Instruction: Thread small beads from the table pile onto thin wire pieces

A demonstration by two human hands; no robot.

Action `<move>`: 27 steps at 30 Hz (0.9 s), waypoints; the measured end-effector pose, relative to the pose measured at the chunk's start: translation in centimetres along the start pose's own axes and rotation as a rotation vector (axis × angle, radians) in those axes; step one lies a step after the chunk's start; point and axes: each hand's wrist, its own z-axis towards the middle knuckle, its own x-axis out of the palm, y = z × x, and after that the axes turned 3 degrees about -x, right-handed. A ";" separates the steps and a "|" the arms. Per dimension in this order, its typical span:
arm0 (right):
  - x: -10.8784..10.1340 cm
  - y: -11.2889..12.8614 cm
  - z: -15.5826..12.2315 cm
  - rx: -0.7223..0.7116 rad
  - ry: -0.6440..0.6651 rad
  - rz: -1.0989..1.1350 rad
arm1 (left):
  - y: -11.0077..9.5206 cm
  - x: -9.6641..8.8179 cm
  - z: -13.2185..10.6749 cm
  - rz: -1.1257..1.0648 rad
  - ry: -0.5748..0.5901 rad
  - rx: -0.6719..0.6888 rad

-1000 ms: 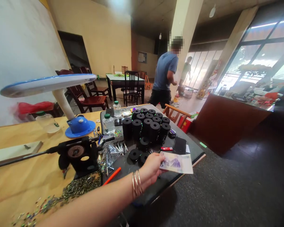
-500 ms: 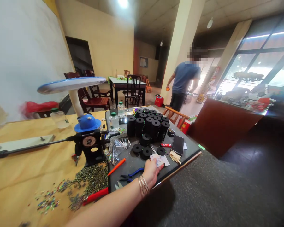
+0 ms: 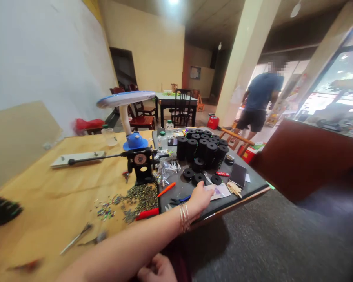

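My left hand [image 3: 200, 200], with thin bangles at the wrist, reaches across the grey mat and pinches the near left edge of a pale purple printed paper slip [image 3: 220, 191] that looks like a banknote. White paper shows under it. Just beyond are several black spools [image 3: 216, 179] and a crumpled beige cloth-like piece [image 3: 234, 188]. Blue-handled pliers [image 3: 184, 199] lie left of the hand, partly behind it. My right hand [image 3: 159, 270] is low at the bottom edge, below the left forearm, fingers curled; what they hold, if anything, is hidden.
Stacked black spools [image 3: 207, 147], a phone [image 3: 238, 175] and an orange pen-like tool [image 3: 166, 189] lie on the mat [image 3: 176, 192]. A black hand-crank device [image 3: 140, 164] stands left, near spilled small metal parts [image 3: 142, 197]. A person [image 3: 260, 94] stands by the pillar.
The view has swung left, and my right hand has come into sight at the bottom. The paper slip now lies flatter and shows more beyond my left fingers. The person has walked farther off.
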 end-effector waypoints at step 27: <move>1.2 4.5 -3.5 -0.057 -0.044 0.544 | 12.2 -23.7 -18.7 0.033 -0.234 0.281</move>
